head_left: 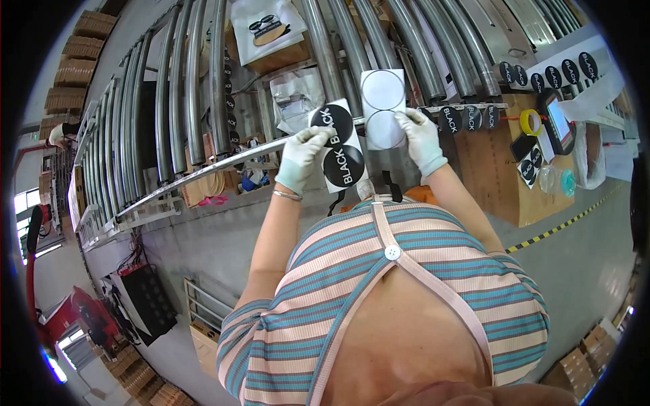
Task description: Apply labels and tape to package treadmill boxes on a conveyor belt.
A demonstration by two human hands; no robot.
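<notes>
Both my hands wear thin whitish gloves and are raised in front of my chest, at the near edge of a roller conveyor. In my left hand (302, 157), the fingers pinch the left edge of a white label sheet with two round black stickers (342, 164), one above the other, tilted slightly. The fingers of my right hand (421, 140) grip the right edge of a second white sheet with two round pale discs outlined in grey (384, 91). This sheet stands nearly upright, a little farther off. The two sheets lie side by side, and I cannot tell whether they touch.
Metal rollers (332, 51) run across the far side. More black round stickers (472, 118) hang along the rail at right. A cardboard box (497, 169) stands there, with yellow tape (530, 122) and a handheld device (558, 119). Beyond the rollers, a bagged item (267, 30) lies on a carton.
</notes>
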